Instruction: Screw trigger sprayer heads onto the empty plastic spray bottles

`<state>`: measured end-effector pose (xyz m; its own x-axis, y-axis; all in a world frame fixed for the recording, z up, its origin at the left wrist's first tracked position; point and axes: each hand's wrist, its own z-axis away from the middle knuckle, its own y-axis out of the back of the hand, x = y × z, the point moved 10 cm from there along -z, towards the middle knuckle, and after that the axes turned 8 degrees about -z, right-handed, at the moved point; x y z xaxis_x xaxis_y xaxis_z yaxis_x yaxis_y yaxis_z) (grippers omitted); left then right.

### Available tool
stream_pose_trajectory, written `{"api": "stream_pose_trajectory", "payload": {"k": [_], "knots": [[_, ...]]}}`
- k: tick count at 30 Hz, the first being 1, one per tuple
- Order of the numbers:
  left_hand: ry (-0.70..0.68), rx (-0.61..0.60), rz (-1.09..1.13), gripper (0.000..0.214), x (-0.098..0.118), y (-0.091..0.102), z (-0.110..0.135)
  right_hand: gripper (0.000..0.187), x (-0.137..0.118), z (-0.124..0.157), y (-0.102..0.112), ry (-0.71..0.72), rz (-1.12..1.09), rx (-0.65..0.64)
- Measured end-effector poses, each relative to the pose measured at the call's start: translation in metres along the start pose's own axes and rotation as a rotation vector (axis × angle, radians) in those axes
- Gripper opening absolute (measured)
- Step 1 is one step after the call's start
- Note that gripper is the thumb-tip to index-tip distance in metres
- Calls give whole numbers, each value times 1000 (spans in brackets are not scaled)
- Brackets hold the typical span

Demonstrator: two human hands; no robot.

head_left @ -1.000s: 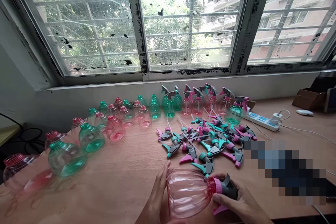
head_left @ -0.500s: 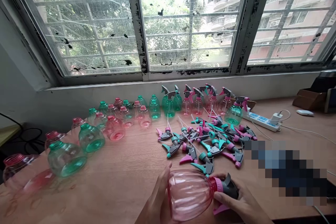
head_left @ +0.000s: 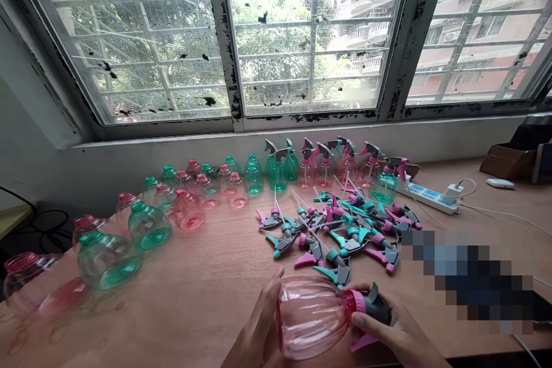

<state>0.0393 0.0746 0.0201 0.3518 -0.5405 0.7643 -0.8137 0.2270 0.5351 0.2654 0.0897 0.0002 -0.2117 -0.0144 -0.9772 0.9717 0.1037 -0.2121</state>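
Note:
A clear pink spray bottle (head_left: 313, 319) lies sideways between my hands above the front of the table, its base to the left. My left hand (head_left: 261, 322) is cupped against the base end. At the neck, my right hand (head_left: 388, 322) grips the pink collar and dark grey spray head (head_left: 377, 306), which sits on the bottle's mouth; a pink trigger shows below. Just beyond the bottle is a heap of loose spray heads (head_left: 340, 241) in grey with pink or teal parts, several with thin tubes sticking out.
Open-necked pink and green bottles, such as a green one (head_left: 110, 264), line the left and back. Bottles with spray heads (head_left: 325, 172) stand by the wall. A white power strip (head_left: 429, 195), mouse (head_left: 500, 183) and brown box (head_left: 509, 161) are at right, near a blurred patch.
The bottle has turned very slightly in my hands. Both hands keep nearly the same place and grip; the view has shifted a little.

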Motion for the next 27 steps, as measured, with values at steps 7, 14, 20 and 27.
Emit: {"api": "stream_pose_trajectory", "payload": {"k": [7,14,20,27], "knots": [[47,-47,-71,107,-4,0,1,42,2,0,-2,-2,-27,-26],[40,-18,-20,86,-3,-1,1,43,4,-1,1,-5,-54,8],[59,-52,37,102,-7,-3,-1,42,5,-2,1,3,-102,13],[45,18,91,69,-5,-2,1,42,11,-2,3,-31,-119,-5]]}}
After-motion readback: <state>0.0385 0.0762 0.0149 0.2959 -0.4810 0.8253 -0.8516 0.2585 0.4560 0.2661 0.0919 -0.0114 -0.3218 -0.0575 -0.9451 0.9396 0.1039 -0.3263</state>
